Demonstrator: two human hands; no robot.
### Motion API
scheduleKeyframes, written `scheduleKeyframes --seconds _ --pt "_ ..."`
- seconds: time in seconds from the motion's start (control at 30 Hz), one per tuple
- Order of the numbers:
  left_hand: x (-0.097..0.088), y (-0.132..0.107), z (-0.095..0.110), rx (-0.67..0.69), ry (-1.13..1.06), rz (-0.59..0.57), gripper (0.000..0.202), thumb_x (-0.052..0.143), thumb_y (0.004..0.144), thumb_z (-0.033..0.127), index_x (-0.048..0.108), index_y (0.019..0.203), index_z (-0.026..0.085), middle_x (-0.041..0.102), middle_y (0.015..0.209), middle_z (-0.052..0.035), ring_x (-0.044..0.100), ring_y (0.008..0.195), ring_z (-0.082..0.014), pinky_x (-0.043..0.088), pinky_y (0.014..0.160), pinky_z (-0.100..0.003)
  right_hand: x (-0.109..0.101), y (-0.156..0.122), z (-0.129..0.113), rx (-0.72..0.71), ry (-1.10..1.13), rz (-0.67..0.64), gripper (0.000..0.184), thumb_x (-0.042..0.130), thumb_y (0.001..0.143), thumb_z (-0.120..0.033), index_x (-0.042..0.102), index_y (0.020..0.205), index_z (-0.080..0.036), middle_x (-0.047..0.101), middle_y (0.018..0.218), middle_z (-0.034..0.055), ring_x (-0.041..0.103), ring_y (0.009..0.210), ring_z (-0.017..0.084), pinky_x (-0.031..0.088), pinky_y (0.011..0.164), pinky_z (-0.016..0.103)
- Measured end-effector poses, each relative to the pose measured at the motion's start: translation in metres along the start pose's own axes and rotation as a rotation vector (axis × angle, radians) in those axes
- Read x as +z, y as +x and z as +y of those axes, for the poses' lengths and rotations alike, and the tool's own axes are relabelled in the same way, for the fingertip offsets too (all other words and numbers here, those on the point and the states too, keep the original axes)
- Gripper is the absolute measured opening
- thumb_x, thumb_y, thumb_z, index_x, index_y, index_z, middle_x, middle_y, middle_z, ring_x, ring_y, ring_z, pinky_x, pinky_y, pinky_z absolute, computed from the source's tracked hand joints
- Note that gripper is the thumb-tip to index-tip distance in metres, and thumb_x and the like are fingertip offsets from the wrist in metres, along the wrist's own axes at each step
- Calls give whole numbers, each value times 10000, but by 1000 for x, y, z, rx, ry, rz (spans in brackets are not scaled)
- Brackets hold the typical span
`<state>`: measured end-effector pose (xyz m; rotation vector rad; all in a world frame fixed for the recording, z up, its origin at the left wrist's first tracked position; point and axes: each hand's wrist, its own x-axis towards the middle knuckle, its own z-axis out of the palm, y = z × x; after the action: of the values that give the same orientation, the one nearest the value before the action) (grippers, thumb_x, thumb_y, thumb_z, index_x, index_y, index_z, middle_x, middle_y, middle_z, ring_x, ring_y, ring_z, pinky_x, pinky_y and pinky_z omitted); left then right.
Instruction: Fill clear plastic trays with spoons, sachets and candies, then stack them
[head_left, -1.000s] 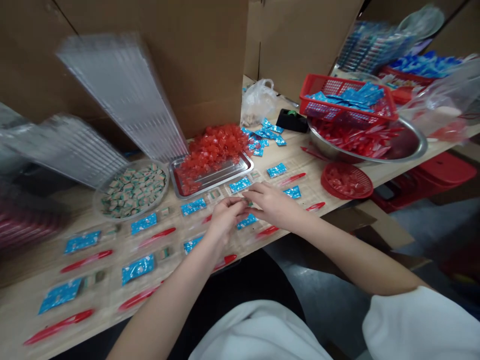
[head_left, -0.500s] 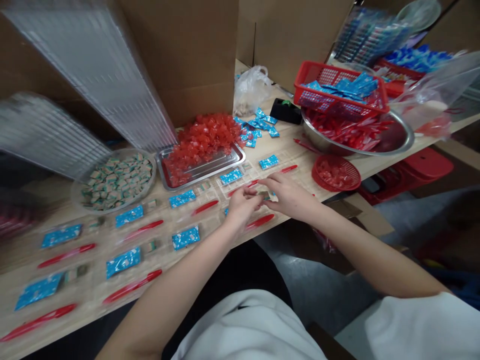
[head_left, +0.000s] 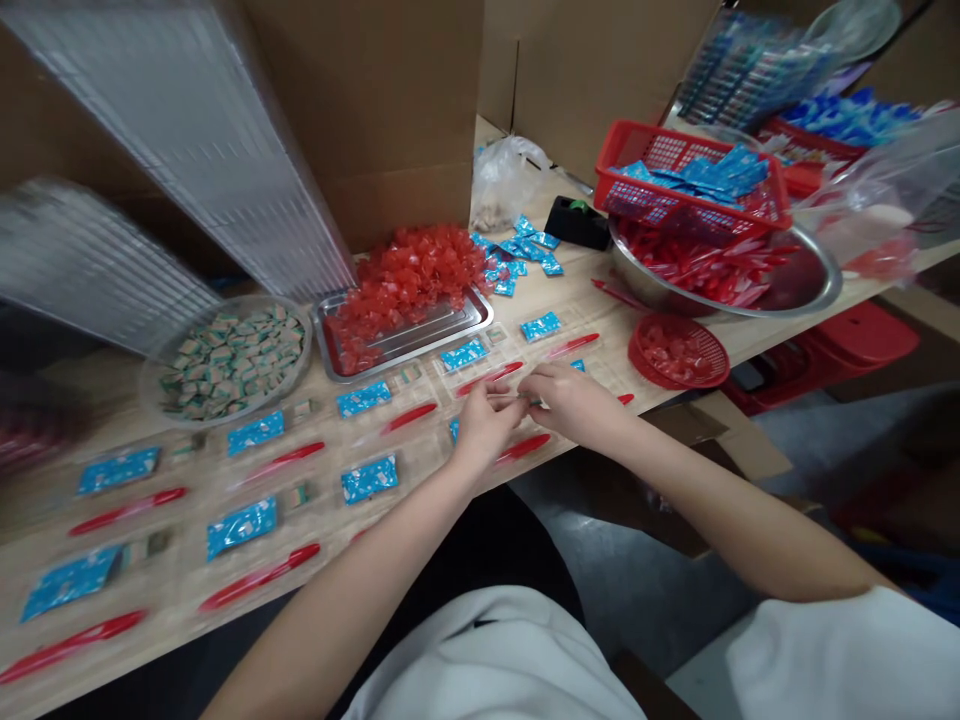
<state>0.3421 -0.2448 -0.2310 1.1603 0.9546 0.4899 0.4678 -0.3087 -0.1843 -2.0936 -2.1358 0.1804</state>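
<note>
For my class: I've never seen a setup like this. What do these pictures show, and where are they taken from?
All three come from one camera worn on a person's head, looking forward and down at their own bare hands. The left hand and right hand meet above a clear plastic tray, their fingers around a small piece too small to identify. On the wooden table, blue sachets and red sticks lie in rows. A steel tray holds red wrapped sweets, and a round dish holds green-and-tan pieces.

Soft, even light; left-edge plastic trays (head_left: 172, 170) smear, probably motion blur.
</note>
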Motion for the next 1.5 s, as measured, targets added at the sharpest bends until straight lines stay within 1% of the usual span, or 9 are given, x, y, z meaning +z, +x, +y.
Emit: scheduleKeyframes --seconds 0.17,0.3,0.5,0.63,0.73,1.13,1.2,1.33,1.5 --pt "-36 3 1 108 95 -9 274 700 661 183 511 858 205 654 749 -21 621 688 -154 452 653 -261 13 8 20 -27 16 -52 138 547 727 -111 644 820 -146 613 813 73 554 774 181 390 703 262" --pt "-55 -1 2 183 153 -7 227 683 665 147 538 828 211 640 763 -12 624 751 -159 448 690 -256 20 14 19 -73 -26 -73 149 557 721 -119 648 836 -146 605 861 88 535 801 196 387 726 279" --pt "-54 -10 4 283 339 -54 144 634 705 140 563 801 220 647 780 -20 617 748 -168 443 698 -267 20 18 20 -147 -3 -65 169 577 706 -106 655 851 -145 565 871 87 510 824 198 385 764 287" --pt "-54 -11 5 407 560 -98 114 582 745 143 571 823 226 650 820 -15 614 780 -173 445 731 -276 21 20 24 -148 25 -91 176 592 705 -123 649 870 -145 554 877 90 503 849 206 390 766 290" --pt "-53 -10 5 442 667 -136 115 536 761 126 566 827 216 648 825 -11 611 792 -175 451 739 -289 20 21 24 -148 33 -99 168 591 704 -121 645 861 -144 551 872 92 500 847 209 394 769 295" --pt "-53 -9 4 450 786 -148 97 509 783 143 556 845 201 657 852 -19 616 804 -170 464 739 -286 19 21 26 -145 131 -80 322 595 698 -87 579 1015 -140 567 965 106 516 935 226 411 815 332" --pt "-54 -9 5 449 793 -148 96 509 786 147 557 850 201 657 854 -20 617 806 -170 466 739 -284 16 19 26 -139 132 -69 288 595 713 -95 583 998 -137 570 957 106 524 922 222 417 800 322" --pt "-55 -8 5 450 801 -153 90 512 789 154 561 847 202 658 858 -23 619 809 -170 469 732 -281 12 11 28 -99 128 -19 128 530 793 -96 626 862 -144 577 852 86 541 828 194 415 742 290" --pt "-53 -8 4 452 793 -163 97 508 791 154 570 848 203 662 849 -20 624 800 -168 477 725 -282 21 3 25 -96 101 11 142 518 841 -142 660 835 -157 590 826 88 540 800 194 407 736 298"
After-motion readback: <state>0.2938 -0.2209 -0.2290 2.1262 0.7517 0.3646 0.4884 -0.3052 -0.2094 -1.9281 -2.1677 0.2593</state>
